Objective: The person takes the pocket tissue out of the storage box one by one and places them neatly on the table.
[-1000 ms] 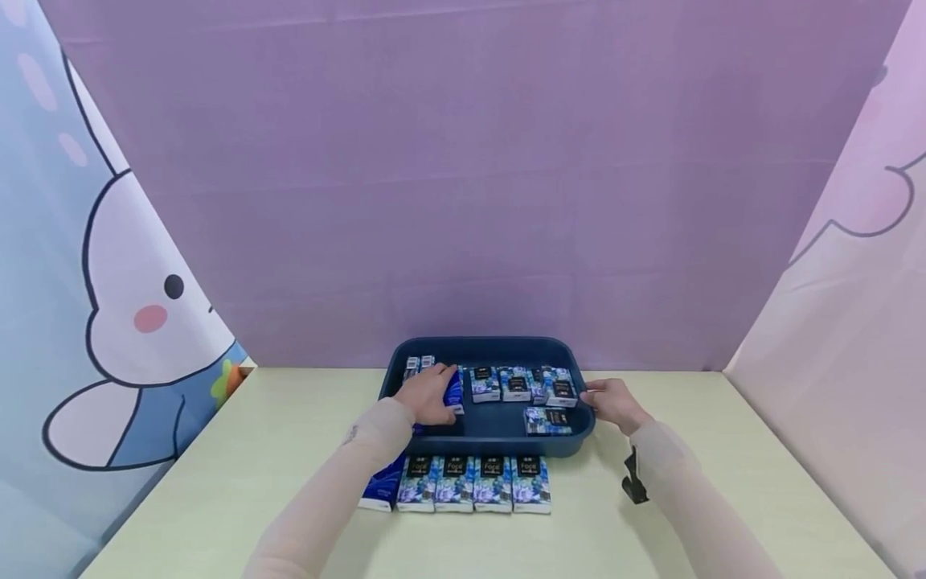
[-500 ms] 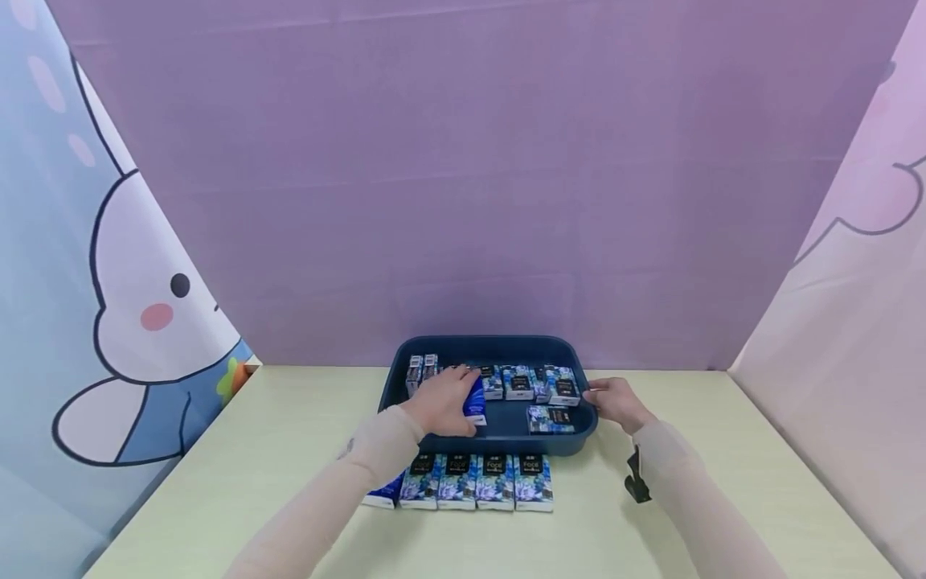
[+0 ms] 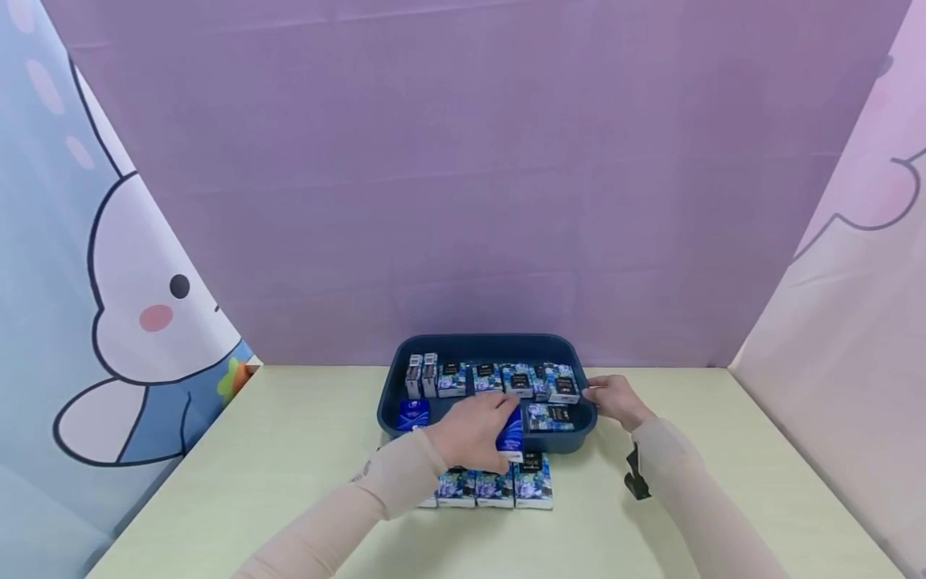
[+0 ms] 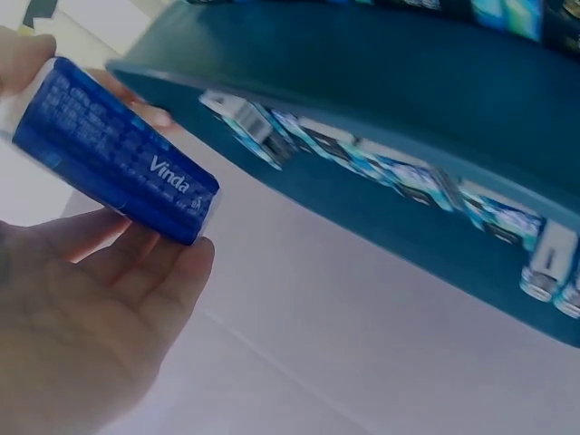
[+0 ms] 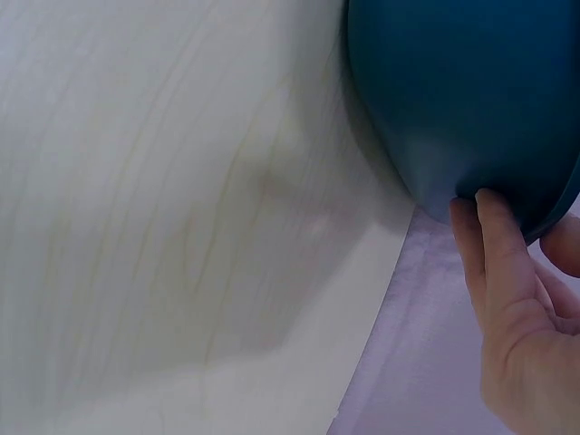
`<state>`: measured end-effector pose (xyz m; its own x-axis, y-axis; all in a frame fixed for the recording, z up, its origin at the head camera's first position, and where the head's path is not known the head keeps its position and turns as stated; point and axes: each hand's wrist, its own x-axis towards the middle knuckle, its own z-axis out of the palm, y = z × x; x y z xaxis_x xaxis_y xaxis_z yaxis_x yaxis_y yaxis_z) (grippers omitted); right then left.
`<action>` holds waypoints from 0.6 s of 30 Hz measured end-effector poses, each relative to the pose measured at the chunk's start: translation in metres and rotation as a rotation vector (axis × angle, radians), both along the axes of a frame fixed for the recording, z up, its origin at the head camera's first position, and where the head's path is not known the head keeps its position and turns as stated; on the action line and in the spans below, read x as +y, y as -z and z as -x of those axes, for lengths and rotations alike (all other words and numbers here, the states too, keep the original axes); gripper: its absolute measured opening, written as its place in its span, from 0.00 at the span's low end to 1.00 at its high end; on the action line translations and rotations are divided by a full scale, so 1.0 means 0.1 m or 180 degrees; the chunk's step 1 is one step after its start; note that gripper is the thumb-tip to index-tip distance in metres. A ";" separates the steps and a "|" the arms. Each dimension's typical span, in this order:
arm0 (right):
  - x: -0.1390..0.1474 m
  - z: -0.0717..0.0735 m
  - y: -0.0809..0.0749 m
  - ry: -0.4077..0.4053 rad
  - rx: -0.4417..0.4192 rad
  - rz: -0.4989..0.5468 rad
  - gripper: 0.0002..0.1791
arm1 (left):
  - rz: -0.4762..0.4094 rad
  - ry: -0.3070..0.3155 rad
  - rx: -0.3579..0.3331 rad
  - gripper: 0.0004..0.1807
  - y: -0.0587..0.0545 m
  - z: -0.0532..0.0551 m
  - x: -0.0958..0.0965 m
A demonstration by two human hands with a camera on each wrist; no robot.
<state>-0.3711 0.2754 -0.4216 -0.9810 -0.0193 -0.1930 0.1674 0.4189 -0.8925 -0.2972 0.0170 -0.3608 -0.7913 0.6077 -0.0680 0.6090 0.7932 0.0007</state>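
Note:
In my left hand (image 3: 473, 433) I hold a dark blue Vinda tissue pack (image 4: 118, 149), pinched between thumb and fingers. The hand is above the front edge of a dark teal tray (image 3: 470, 342), over a row of floral tissue packs (image 3: 533, 486) on the table. My right hand (image 3: 617, 400) pinches the tray's right rim; in the right wrist view its fingers (image 5: 503, 245) press the outer wall. Inside the tray are several floral tissue packs (image 3: 452, 379), some lying and two on edge at the left. Another blue tissue pack (image 3: 413, 413) lies at its front left.
The tray stands on a pale wooden table (image 3: 239, 474), close to a purple cloth backdrop (image 3: 463, 185). A cartoon-print curtain (image 3: 155, 265) hangs on the left and a pink-white one (image 3: 854, 322) on the right. A black strap (image 3: 637, 476) hangs at my right wrist.
My left hand has moved right and toward me with the blue pack, from the tray's left part to its front edge. My right hand has stayed on the rim.

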 end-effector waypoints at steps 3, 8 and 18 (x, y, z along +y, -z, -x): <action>-0.01 0.00 0.00 -0.0004 0.0009 0.0010 0.22 | 0.0056 0.0123 0.0032 0.48 0.02 -0.05 0.05; 0.00 0.01 0.02 0.0008 -0.0006 0.0000 0.22 | 0.0111 0.0235 0.0025 0.48 0.03 -0.11 0.15; -0.01 0.02 0.03 0.0063 -0.0019 -0.0014 0.22 | 0.0139 0.0365 -0.0081 0.48 0.08 -0.21 0.31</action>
<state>-0.3734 0.2741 -0.4249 -0.9800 0.0011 -0.1988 0.1810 0.4194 -0.8896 -0.2758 0.0485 -0.3692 -0.7144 0.6901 -0.1156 0.6960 0.7179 -0.0156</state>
